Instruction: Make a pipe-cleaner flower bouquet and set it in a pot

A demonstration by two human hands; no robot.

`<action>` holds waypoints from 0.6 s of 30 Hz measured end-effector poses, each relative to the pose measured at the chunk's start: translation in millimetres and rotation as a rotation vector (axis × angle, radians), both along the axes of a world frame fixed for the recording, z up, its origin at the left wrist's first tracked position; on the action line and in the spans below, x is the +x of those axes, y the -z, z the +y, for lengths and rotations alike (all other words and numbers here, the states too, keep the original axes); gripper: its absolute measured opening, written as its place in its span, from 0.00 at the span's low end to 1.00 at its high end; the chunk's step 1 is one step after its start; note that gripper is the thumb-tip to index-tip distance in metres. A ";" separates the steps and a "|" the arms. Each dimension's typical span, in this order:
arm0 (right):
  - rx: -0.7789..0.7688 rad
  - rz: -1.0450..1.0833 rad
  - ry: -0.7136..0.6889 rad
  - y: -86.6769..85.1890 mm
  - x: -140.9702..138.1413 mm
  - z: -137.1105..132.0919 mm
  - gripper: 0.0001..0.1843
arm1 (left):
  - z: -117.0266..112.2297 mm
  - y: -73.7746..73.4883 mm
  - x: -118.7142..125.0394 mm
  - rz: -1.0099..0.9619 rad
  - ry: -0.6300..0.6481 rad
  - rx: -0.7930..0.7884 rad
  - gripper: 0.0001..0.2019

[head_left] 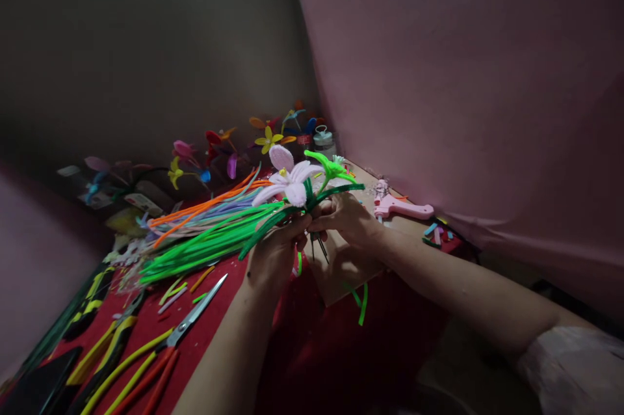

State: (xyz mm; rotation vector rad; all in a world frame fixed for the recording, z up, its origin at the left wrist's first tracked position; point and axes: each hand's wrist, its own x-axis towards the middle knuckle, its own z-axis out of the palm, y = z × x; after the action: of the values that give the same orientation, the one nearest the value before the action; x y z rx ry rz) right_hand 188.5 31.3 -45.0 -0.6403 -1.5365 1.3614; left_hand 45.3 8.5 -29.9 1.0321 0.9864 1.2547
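Both my hands meet around the stems of a pipe-cleaner flower. Its pale pink bloom [291,175] with a yellow centre faces up, beside a bright green bud-like piece [332,168]. Dark green pipe-cleaner leaves [268,230] spread out to either side above the fingers. My left hand [280,244] is closed on the stems from the left, its fingertips against the right hand's. My right hand [347,220] pinches the same spot from the right. Thin dark wire stems [319,248] stick out below the fingers. The exact grip point is hidden by the fingers.
Bundles of green pipe cleaners [205,246] and orange ones [205,200] lie left of the hands. Scissors [188,321] and yellow-handled pliers [114,337] rest on the red cloth. A pink glue gun [400,207] lies right. Finished flowers [268,140] stand behind.
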 end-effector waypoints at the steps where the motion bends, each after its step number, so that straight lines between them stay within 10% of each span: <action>1: 0.004 -0.008 0.002 -0.8 0.2 -0.4 0.14 | 0.4 0.0 0.7 -0.035 -0.001 -0.021 0.10; 18: -0.114 0.165 -0.093 0.2 -2.3 -1.1 0.14 | 3.2 -0.6 -2.2 -0.027 0.142 -0.093 0.13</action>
State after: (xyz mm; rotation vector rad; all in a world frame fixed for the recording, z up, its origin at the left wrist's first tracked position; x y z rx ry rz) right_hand 186.3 30.1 -45.3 -0.5176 -1.3791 1.5413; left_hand 43.1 11.7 -29.3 0.9930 0.9259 1.0943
